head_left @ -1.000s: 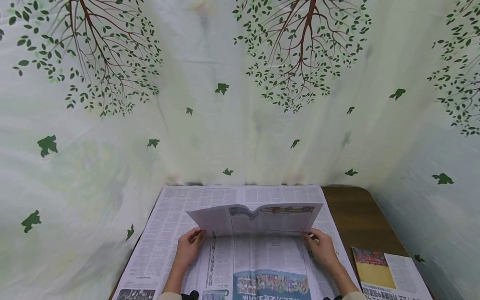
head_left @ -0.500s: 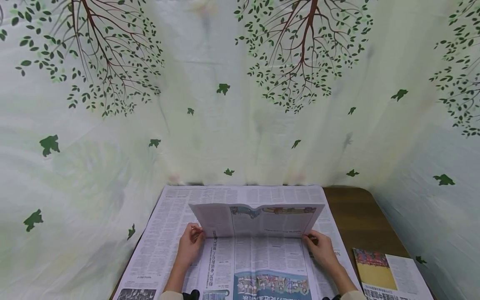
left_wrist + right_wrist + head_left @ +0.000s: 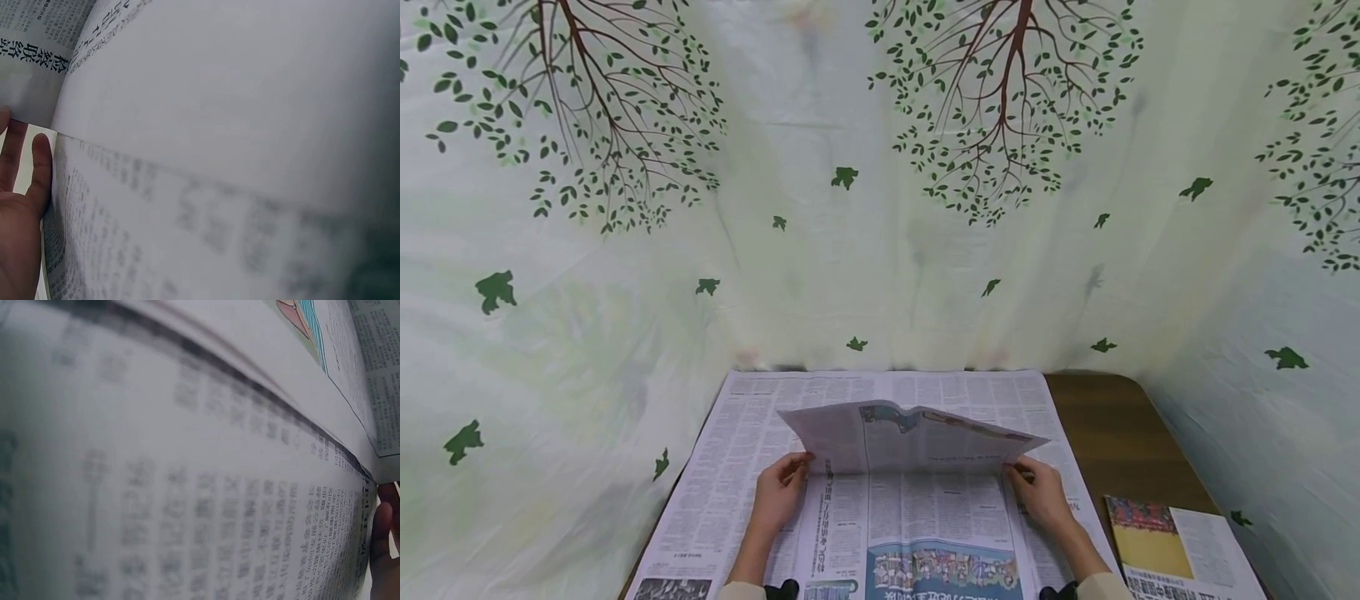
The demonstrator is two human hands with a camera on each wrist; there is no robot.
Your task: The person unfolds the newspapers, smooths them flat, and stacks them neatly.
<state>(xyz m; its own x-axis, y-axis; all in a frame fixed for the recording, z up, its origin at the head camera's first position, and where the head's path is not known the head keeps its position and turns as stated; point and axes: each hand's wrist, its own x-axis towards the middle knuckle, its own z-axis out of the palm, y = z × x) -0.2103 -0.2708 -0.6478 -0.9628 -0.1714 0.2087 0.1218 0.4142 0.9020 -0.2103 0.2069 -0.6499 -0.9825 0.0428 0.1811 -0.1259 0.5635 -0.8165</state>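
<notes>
A newspaper [image 3: 940, 512] lies with its near half flat and its far half raised as a flap [image 3: 895, 446] along a crosswise crease. At the left end of the crease my left hand [image 3: 777, 493] pinches the paper's edge between thumb and fingers. My right hand [image 3: 1041, 497] pinches the opposite edge at the crease's right end. The flap leans up, its right top corner lower than its middle. Close-up print fills both wrist views, with part of the left hand [image 3: 22, 219] at one border and fingers of the right hand [image 3: 382, 534] at the other.
More newspaper sheets [image 3: 707, 500] cover most of the brown table [image 3: 1101, 425] underneath. A folded paper with a yellow picture [image 3: 1153, 546] lies at the front right. A white curtain printed with trees and leaves [image 3: 895, 275] hangs close behind and along both sides.
The raised flap's right top corner has sunk and its upper edge now slopes down to the right. Both hands stay at the crease, the left having shifted slightly.
</notes>
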